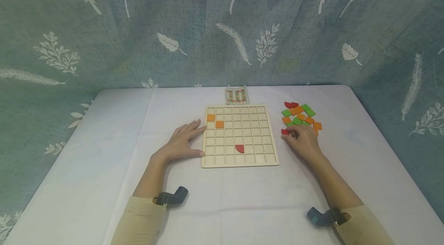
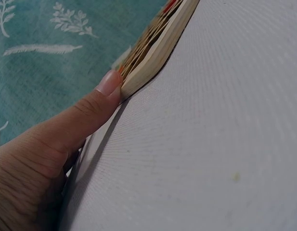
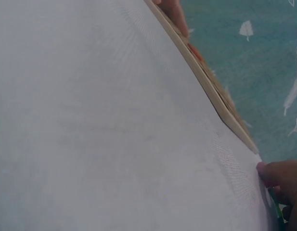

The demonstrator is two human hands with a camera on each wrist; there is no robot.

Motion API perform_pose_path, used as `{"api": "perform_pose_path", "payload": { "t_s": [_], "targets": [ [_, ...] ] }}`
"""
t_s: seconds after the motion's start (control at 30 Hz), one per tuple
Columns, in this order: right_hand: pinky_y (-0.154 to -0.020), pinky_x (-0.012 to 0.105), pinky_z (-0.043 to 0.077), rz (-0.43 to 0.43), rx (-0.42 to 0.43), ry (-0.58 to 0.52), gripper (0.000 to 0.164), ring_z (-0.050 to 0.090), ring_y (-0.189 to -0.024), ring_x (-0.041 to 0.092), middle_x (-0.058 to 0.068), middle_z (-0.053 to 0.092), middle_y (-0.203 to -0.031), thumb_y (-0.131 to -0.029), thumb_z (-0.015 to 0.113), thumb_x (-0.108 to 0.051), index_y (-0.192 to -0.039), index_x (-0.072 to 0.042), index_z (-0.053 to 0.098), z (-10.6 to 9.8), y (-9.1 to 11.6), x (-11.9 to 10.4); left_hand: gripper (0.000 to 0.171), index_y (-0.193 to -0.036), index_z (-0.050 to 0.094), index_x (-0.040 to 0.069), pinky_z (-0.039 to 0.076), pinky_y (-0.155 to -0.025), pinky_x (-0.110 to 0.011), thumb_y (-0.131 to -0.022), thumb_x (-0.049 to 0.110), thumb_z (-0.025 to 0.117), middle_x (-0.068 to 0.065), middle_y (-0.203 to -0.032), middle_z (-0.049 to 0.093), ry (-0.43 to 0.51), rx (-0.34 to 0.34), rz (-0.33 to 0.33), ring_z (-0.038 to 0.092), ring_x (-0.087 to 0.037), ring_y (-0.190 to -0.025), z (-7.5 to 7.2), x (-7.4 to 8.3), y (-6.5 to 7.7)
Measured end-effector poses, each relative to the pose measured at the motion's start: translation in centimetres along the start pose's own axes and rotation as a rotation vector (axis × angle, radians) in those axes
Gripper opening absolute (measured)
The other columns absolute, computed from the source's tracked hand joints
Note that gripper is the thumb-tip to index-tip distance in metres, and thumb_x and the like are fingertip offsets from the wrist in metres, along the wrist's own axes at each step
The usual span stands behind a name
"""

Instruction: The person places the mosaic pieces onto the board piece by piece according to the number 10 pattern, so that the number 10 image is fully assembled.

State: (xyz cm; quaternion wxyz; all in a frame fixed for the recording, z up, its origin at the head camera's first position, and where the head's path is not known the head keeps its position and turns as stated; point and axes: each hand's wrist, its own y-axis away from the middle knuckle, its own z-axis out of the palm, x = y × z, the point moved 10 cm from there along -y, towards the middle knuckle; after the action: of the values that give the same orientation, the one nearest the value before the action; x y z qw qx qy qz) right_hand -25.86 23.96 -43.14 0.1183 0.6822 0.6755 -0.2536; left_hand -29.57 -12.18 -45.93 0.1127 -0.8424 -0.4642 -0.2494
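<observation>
A square wooden grid board (image 1: 239,166) lies on the table. Two orange squares (image 1: 219,124) sit in its upper left cells and a red quarter-circle piece (image 1: 240,148) in a lower middle cell. My left hand (image 1: 182,141) rests with spread fingers at the board's left edge; in the left wrist view its thumb (image 2: 90,108) touches the board's corner. Right of the board, my right hand (image 1: 304,141) pinches a red piece (image 1: 285,132) between thumb and index finger, at the front of a loose pile of pieces. The fingers partly cover this red piece.
Green (image 1: 308,110), orange (image 1: 296,110) and red pieces (image 1: 290,105) lie scattered behind the right hand, some overlapping. A small printed pattern card (image 1: 237,95) lies behind the board. A leaf-patterned curtain (image 1: 208,25) hangs along the table's far edge.
</observation>
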Motion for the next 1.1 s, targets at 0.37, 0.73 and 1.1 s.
{"api": "perform_pose_path", "payload": {
  "t_s": [0.37,0.73,1.1],
  "targets": [
    [-0.095,0.053,0.030,-0.062,-0.042,-0.067,0.025,0.046,-0.109,0.034,0.016,0.063,-0.112,-0.084,0.064,-0.012,-0.108,-0.006,0.069,0.4,0.6,-0.2,0.093,-0.147,0.036,0.022,0.006,-0.117,-0.048,-0.070,0.057,0.074,-0.006,-0.158,0.016,0.006,0.000,0.000,0.011,-0.030,-0.145,0.1,0.0,0.0],
    [-0.095,0.052,0.034,-0.008,0.012,-0.030,0.037,0.048,-0.105,0.034,0.017,0.062,-0.103,-0.083,0.072,-0.028,-0.108,-0.001,0.066,0.4,0.9,-0.1,0.095,-0.147,0.035,0.023,0.006,-0.117,-0.047,-0.069,0.062,0.072,-0.005,-0.159,0.016,0.001,-0.003,-0.011,0.011,-0.029,-0.146,0.1,-0.1,0.1],
    [-0.090,0.049,0.035,-0.128,0.010,0.005,0.033,0.047,-0.098,0.031,0.015,0.062,-0.099,-0.085,0.071,-0.025,-0.107,-0.002,0.064,1.0,0.8,-1.1,0.094,-0.147,0.035,0.023,0.006,-0.117,-0.048,-0.069,0.060,0.073,-0.004,-0.159,0.016,-0.004,0.001,-0.008,0.011,-0.028,-0.146,0.1,0.0,-0.1]
  ]
}}
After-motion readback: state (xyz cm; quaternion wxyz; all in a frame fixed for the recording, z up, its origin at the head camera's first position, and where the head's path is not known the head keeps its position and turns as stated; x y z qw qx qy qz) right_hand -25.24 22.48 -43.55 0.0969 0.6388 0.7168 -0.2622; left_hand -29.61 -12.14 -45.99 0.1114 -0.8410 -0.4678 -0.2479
